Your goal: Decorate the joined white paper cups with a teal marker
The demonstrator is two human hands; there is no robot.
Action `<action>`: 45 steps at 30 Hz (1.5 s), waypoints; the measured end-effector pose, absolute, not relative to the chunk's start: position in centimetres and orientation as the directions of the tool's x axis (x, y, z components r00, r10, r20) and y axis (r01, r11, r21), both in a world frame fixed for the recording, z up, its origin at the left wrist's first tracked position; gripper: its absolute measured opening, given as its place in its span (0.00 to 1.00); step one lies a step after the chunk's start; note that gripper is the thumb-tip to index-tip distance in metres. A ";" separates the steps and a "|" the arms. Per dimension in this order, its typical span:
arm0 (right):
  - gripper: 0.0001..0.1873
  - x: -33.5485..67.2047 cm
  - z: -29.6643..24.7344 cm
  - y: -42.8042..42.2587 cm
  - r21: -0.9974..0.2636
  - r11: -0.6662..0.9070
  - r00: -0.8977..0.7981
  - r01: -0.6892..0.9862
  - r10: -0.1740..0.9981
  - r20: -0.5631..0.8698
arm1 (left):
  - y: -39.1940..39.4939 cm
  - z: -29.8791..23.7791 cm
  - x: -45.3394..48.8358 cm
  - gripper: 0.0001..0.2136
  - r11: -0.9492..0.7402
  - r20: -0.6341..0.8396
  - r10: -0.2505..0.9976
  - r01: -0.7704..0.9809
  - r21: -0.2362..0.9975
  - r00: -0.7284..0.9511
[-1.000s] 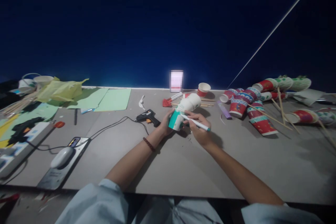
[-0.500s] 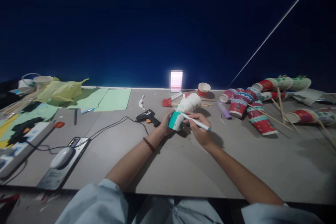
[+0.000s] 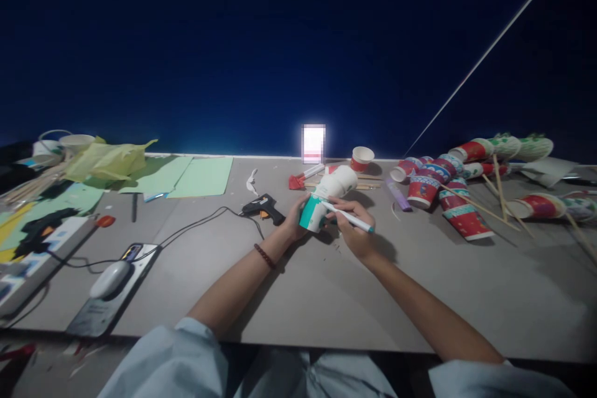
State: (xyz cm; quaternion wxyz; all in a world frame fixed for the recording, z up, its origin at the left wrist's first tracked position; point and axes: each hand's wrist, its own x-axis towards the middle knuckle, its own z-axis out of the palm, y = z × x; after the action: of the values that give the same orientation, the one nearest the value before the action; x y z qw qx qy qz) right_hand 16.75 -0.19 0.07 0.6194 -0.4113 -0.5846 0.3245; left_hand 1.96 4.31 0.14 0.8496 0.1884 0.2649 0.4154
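My left hand [image 3: 295,219] is closed round a stack of paper cups [image 3: 326,196] lying tilted at the middle of the grey table [image 3: 326,286]; the nearest cup is teal and white, the farther ones white. My right hand [image 3: 357,230] grips a white marker with a teal end [image 3: 349,218], its tip resting against the teal cup's side.
A black glue gun [image 3: 262,206] with its cable lies just left of my hands. Red patterned cups [image 3: 443,189] and wooden sticks [image 3: 494,199] crowd the right side. Green paper sheets [image 3: 186,175], a yellow-green bag [image 3: 107,160], a mouse [image 3: 111,278] and a phone [image 3: 132,253] lie at the left.
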 end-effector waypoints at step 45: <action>0.06 16.9 0.3 -0.1 -0.898 0.438 0.081 0.053 0.894 0.441 | 4.3 0.0 2.0 0.15 0.573 -0.307 0.816 -0.616 0.541 0.490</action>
State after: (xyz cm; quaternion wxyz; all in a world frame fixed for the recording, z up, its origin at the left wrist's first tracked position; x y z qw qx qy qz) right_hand 16.89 -0.13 0.34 0.6137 -0.4047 -0.5850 0.3427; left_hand 1.96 4.35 0.03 0.8435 0.1829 0.2738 0.4245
